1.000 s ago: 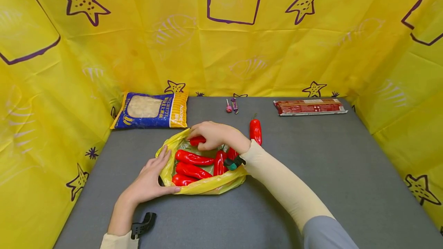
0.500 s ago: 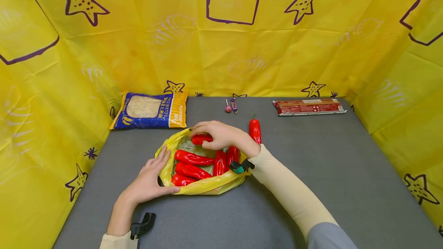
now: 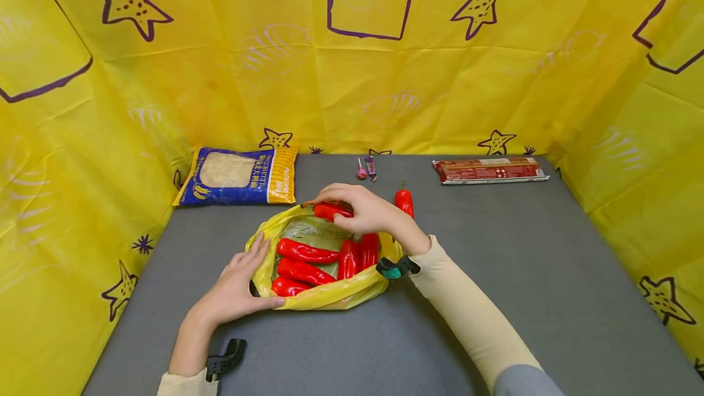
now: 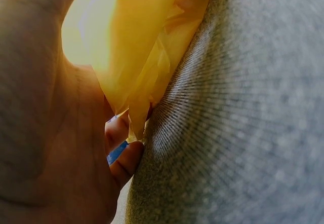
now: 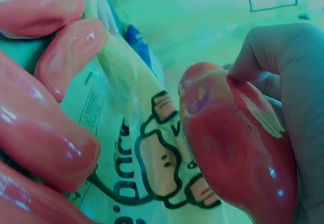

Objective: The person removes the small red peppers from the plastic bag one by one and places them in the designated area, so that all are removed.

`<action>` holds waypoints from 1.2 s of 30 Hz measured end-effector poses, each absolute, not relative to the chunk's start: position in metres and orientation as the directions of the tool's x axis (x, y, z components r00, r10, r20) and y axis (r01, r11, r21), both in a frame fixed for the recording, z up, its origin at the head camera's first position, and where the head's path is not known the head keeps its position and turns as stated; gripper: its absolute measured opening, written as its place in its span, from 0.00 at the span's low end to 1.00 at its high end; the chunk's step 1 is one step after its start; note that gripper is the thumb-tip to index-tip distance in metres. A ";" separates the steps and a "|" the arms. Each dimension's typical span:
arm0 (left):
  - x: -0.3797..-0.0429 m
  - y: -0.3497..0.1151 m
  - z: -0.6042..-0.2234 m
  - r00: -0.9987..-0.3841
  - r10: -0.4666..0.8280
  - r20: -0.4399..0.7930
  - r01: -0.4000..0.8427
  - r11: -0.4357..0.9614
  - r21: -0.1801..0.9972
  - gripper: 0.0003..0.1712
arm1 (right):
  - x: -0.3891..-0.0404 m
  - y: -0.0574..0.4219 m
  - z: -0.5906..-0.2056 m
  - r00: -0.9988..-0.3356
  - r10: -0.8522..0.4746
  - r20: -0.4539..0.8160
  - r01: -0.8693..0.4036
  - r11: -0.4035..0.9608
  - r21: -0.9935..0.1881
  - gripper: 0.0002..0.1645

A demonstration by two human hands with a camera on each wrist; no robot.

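A yellow plastic bag (image 3: 341,299) lies with its mouth spread wide in the head view, several red chili peppers (image 3: 307,252) inside it. My left hand (image 3: 233,289) holds the bag's left end, thumb at the front rim and fingers along the side. In the left wrist view, fingertips (image 4: 129,155) bend against the yellow plastic. My right hand (image 3: 365,209) grips another red pepper (image 3: 328,211) over the bag's far rim. The right wrist view shows this pepper (image 5: 233,138) up close, partly covered by the hand.
Beyond my right wrist another red pepper (image 3: 404,202) lies on the grey table (image 3: 511,249). Along the back are a blue and yellow pasta pack (image 3: 233,176), a lollipop (image 3: 361,170), a purple-wrapped candy (image 3: 371,167) and a red flat package (image 3: 489,171). Yellow cloth (image 3: 308,90) walls the table.
My right hand has moved right and slightly away from me, carrying the gripped pepper from inside the bag to above its far rim. The left hand stays in place.
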State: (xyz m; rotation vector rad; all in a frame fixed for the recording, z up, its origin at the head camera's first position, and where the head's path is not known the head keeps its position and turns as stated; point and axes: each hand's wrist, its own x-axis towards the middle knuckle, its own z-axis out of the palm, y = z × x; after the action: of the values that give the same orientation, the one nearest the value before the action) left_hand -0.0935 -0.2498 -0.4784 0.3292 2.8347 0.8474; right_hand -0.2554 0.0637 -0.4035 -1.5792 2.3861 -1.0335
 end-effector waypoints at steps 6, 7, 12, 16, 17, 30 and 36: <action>-0.093 -0.250 -0.479 -0.962 0.261 -0.084 0.170 0.810 0.562 0.72 | -0.257 0.076 -0.408 -0.509 -0.800 0.319 -0.762 0.246 -0.599 0.28; -0.093 -0.250 -0.479 -0.962 0.261 -0.082 0.171 0.808 0.563 0.72 | -0.258 0.078 -0.408 -0.518 -0.790 0.328 -0.760 0.250 -0.600 0.28; -0.094 -0.249 -0.479 -0.962 0.262 -0.081 0.173 0.808 0.563 0.72 | -0.257 0.092 -0.409 -0.581 -0.728 0.365 -0.732 0.271 -0.625 0.28; -0.094 -0.249 -0.479 -0.962 0.260 -0.081 0.173 0.812 0.557 0.72 | -0.256 0.106 -0.414 -0.639 -0.666 0.384 -0.701 0.299 -0.648 0.28; -0.094 -0.249 -0.479 -0.962 0.260 -0.079 0.174 0.812 0.556 0.72 | -0.256 0.109 -0.415 -0.654 -0.649 0.390 -0.692 0.304 -0.654 0.28; -0.093 -0.249 -0.477 -0.962 0.259 -0.088 0.169 0.815 0.555 0.72 | -0.256 0.168 -0.442 -0.838 -0.346 0.422 -0.535 0.362 -0.764 0.27; -0.093 -0.249 -0.477 -0.962 0.261 -0.076 0.177 0.815 0.551 0.72 | -0.256 0.194 -0.450 -0.889 -0.217 0.404 -0.459 0.415 -0.786 0.27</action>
State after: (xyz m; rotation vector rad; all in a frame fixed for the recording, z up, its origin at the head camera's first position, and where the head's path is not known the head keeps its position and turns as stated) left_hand -0.0928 -0.2487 -0.4775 0.3459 2.8509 0.8439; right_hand -0.2560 0.1936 -0.4501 -0.6915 2.8373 -1.7084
